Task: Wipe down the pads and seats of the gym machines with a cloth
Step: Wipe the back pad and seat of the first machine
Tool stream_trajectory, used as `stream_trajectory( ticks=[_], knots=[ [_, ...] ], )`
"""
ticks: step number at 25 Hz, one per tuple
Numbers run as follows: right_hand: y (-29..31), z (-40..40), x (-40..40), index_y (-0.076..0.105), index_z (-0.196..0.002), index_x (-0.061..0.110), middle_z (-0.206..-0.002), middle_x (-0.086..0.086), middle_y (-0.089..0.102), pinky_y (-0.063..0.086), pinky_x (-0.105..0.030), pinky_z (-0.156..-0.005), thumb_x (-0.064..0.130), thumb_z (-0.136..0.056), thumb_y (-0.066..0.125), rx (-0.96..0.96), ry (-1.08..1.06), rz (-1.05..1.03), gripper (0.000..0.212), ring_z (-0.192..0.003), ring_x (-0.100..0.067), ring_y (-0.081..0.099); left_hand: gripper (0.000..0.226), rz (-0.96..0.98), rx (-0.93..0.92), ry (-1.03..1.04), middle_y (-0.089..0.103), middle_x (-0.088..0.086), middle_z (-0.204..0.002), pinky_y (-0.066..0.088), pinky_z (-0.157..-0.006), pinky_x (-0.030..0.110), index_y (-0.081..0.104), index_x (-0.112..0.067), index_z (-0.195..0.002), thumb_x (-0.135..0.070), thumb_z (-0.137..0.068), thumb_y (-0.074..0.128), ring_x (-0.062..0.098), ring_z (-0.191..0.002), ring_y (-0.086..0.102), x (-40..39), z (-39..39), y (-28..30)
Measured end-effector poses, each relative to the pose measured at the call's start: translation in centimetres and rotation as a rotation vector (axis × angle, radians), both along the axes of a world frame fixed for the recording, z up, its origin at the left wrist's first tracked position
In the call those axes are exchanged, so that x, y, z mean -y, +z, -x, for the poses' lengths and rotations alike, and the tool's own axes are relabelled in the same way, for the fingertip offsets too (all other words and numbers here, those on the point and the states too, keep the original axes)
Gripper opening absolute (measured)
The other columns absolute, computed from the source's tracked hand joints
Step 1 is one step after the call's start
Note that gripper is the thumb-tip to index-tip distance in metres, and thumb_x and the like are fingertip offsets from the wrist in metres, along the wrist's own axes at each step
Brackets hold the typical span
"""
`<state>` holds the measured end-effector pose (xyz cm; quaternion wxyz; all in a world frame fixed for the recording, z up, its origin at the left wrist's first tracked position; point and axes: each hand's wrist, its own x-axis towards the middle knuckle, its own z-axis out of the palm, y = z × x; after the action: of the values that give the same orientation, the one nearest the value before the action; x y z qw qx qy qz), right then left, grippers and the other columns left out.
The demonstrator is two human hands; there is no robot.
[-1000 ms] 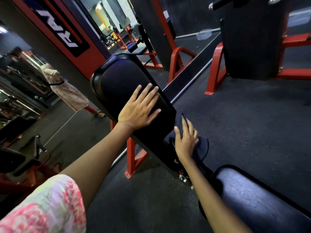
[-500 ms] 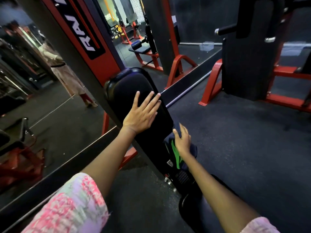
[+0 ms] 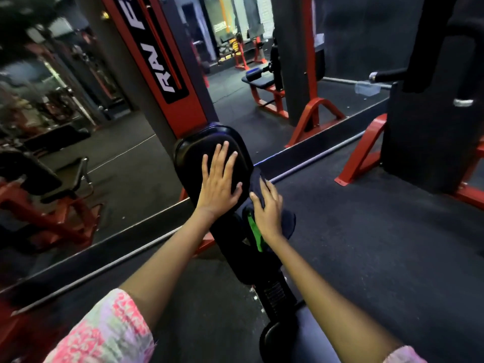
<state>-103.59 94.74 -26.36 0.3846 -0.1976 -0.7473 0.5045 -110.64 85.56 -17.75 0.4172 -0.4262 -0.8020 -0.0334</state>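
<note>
Mirror wall (image 3: 78,113) stood on my left, gym floor reflected in it. My left hand (image 3: 218,184) lay flat on the upper face of the back pad (image 3: 193,155), fingers straight and spread, gripping nothing, only bracing the pad. Just beside it, my right hand (image 3: 267,208) pressed the cloth (image 3: 288,221) against the pad's right edge, fingers mostly straight over the fabric; whether the thumb tucked under it I could not tell. The cloth was dark with a green strip, draped over the pad's side, part hanging free. Judged the step as wiping the side edge, with the top face under my left palm likely not yet covered. To do it well: keep the palm flat on the cloth so the whole fold bears, run along the edge in one direction, then shift the bracing hand so no patch is skipped. The loose corner could drag on the frame below. The seat (image 3: 314,334) lay lower right, well apart from the cloth, probably next.
</note>
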Motion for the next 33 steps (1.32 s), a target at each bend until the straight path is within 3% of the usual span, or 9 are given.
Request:
stream_trajectory(
  ticks=[5, 9, 13, 16, 19, 23, 28, 30, 33],
  knots=[
    [-2.3, -1.9, -2.1, 0.058, -0.129, 0.018, -0.133, -0.013, 0.053, 0.045, -0.048, -0.084, 0.038, -0.085, 0.040, 0.065, 0.111, -0.345, 0.051, -0.106, -0.038, 0.054, 0.092, -0.191, 0.110, 0.324, 0.025, 0.018, -0.152, -0.007, -0.113, 0.044, 0.027, -0.004, -0.143, -0.046, -0.066, 0.053, 0.028, -0.141, 0.013, -1.2, -0.4, 2.9],
    [2.2, 0.4, -4.4, 0.059, -0.127, 0.019, -0.126, -0.012, 0.058, 0.047, -0.046, -0.076, 0.033, -0.081, 0.041, 0.030, 0.129, -0.439, 0.051, -0.098, -0.037, 0.058, 0.085, -0.286, 0.175, 0.365, 0.035, 0.013, -0.147, 0.005, -0.113, 0.049, 0.036, -0.003, -0.140, -0.037, -0.063, 0.047, 0.028, -0.139, 0.024, -2.6, -1.1, 3.8],
    [2.0, 1.2, -6.2, 0.057, -0.128, 0.020, -0.128, -0.010, 0.058, 0.049, -0.048, -0.076, 0.032, -0.084, 0.042, -0.047, 0.172, -0.531, 0.048, -0.099, -0.036, 0.058, 0.081, -0.304, 0.219, 0.403, 0.039, 0.010, -0.146, 0.010, -0.113, 0.050, 0.038, -0.009, -0.141, -0.024, -0.062, 0.051, 0.027, -0.138, 0.027, -3.2, -1.9, 4.7],
    [1.6, 1.3, -6.4, 0.057, -0.128, 0.020, -0.129, -0.007, 0.058, 0.049, -0.052, -0.077, 0.031, -0.084, 0.044, -0.089, 0.203, -0.428, 0.047, -0.101, -0.035, 0.057, 0.082, -0.338, 0.264, 0.409, 0.039, 0.010, -0.145, 0.009, -0.113, 0.052, 0.039, -0.012, -0.141, -0.019, -0.061, 0.052, 0.028, -0.138, 0.026, -3.8, -2.3, 5.0],
    [6.8, 3.7, -6.0, 0.059, -0.127, 0.020, -0.128, -0.004, 0.059, 0.045, -0.049, -0.080, 0.033, -0.085, 0.044, -0.139, 0.221, -0.278, 0.047, -0.102, -0.034, 0.056, 0.079, -0.375, 0.249, 0.423, 0.041, 0.009, -0.143, 0.009, -0.112, 0.052, 0.041, -0.013, -0.140, -0.022, -0.062, 0.047, 0.023, -0.137, 0.025, -4.1, -2.1, 5.0],
    [12.3, 6.8, -7.2, 0.059, -0.127, 0.023, -0.130, 0.001, 0.058, 0.040, -0.048, -0.082, 0.037, -0.087, 0.039, -0.220, 0.340, -0.484, 0.047, -0.106, -0.032, 0.054, 0.074, -0.420, 0.189, 0.427, 0.046, 0.009, -0.140, 0.010, -0.111, 0.053, 0.046, -0.011, -0.136, -0.028, -0.064, 0.039, 0.019, -0.134, 0.025, -4.4, -1.3, 4.4],
    [9.3, 7.7, -9.3, 0.053, -0.133, 0.019, -0.132, -0.001, 0.055, 0.044, -0.051, -0.090, 0.039, -0.089, 0.039, -0.326, 0.556, -0.315, 0.051, -0.113, -0.027, 0.052, 0.075, -0.532, 0.212, 0.359, 0.044, 0.010, -0.142, 0.003, -0.113, 0.050, 0.043, -0.005, -0.136, -0.023, -0.064, 0.036, 0.019, -0.136, 0.023, -4.9, -1.2, 3.7],
    [11.1, 8.1, -9.9, 0.055, -0.132, 0.020, -0.131, 0.000, 0.055, 0.044, -0.051, -0.089, 0.040, -0.088, 0.038, -0.302, 0.610, -0.382, 0.051, -0.110, -0.028, 0.051, 0.074, -0.565, 0.197, 0.345, 0.045, 0.012, -0.140, 0.006, -0.112, 0.052, 0.041, -0.001, -0.135, -0.023, -0.064, 0.036, 0.021, -0.134, 0.025, -5.2, -1.2, 3.9],
    [16.8, 9.3, -10.0, 0.049, -0.134, 0.030, -0.135, 0.007, 0.048, 0.038, -0.050, -0.095, 0.036, -0.093, 0.042, -0.058, 0.739, -0.652, 0.042, -0.116, -0.026, 0.043, 0.071, -0.598, 0.184, 0.351, 0.046, 0.015, -0.138, 0.008, -0.112, 0.052, 0.039, 0.000, -0.135, -0.027, -0.070, 0.039, 0.029, -0.131, 0.033, -5.5, -1.2, 4.2]
  ],
)
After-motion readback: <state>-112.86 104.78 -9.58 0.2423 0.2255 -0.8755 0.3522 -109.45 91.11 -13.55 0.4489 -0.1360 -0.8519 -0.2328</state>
